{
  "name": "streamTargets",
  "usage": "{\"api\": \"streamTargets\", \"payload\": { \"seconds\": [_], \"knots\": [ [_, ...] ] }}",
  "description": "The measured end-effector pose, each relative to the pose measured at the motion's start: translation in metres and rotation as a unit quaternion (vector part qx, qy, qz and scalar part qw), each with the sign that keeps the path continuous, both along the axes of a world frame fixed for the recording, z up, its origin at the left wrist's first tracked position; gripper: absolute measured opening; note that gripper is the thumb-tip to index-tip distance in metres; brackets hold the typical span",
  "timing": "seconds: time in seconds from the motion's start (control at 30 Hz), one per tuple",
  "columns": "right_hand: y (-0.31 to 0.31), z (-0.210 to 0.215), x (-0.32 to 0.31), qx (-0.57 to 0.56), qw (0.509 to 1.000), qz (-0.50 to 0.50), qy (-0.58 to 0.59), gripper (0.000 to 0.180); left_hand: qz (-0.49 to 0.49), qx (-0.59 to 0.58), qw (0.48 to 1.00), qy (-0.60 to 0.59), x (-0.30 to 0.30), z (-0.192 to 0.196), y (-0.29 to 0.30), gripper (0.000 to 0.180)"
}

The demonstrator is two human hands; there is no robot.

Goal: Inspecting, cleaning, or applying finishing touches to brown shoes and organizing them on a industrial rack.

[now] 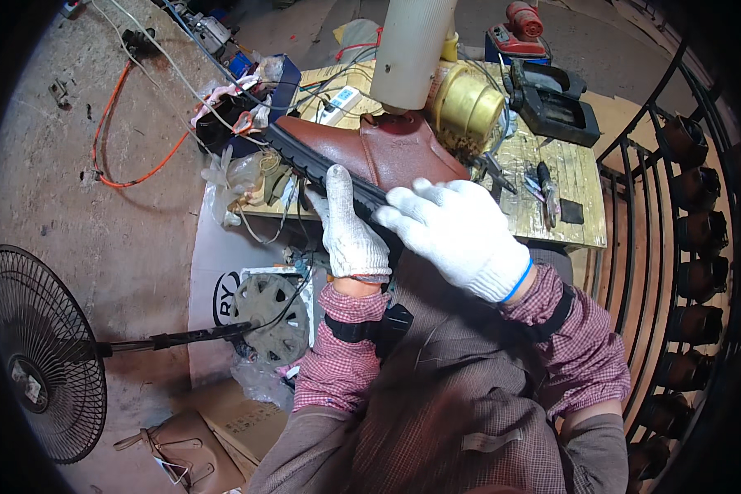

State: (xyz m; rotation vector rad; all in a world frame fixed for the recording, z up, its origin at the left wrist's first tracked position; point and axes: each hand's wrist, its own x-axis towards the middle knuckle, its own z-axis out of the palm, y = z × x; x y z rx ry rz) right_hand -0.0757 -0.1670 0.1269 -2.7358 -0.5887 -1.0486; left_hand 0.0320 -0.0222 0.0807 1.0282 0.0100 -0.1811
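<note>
A brown leather boot point(403, 150) lies on its side at the near edge of the workbench, its black ridged sole point(305, 160) turned toward me. Against the sole's middle, my left hand point(350, 235) in a white knit glove grips the boot, one finger or thumb pointing up along the tread. My right hand point(461, 235), gloved in white with a blue cuff edge, closes over the right end of the sole, fingertips pressed to its edge. That end of the boot is hidden beneath this hand. A pale cylinder point(412, 53) stands just behind the boot's opening.
The wooden workbench point(580, 165) carries a yellow container point(467, 103), a black tool-like device point(556, 103), pens and a white power strip point(340, 105). A fan point(45, 354) stands left. On the right, a metal rack point(634, 189) holds several dark shoes. Cables trail across the left side.
</note>
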Motion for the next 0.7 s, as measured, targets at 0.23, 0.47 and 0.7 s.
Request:
{"api": "streamTargets", "payload": {
  "seconds": [0.23, 0.47, 0.7],
  "knots": [
    [-0.017, -0.062, -0.123, 0.016, 0.842, 0.06, 0.536, 0.017, 0.095, -0.046, 0.994, 0.035, 0.026, -0.002, 0.041, 0.077],
    [0.005, -0.065, -0.185, 0.307, 0.865, -0.15, 0.368, 0.056, -0.044, -0.136, 0.987, 0.069, -0.003, -0.029, 0.038, 0.076],
    [-0.015, -0.013, -0.173, 0.233, 0.937, -0.009, 0.262, 0.069, -0.294, -0.014, 0.944, 0.148, -0.101, -0.042, 0.037, 0.093]
  ]
}}
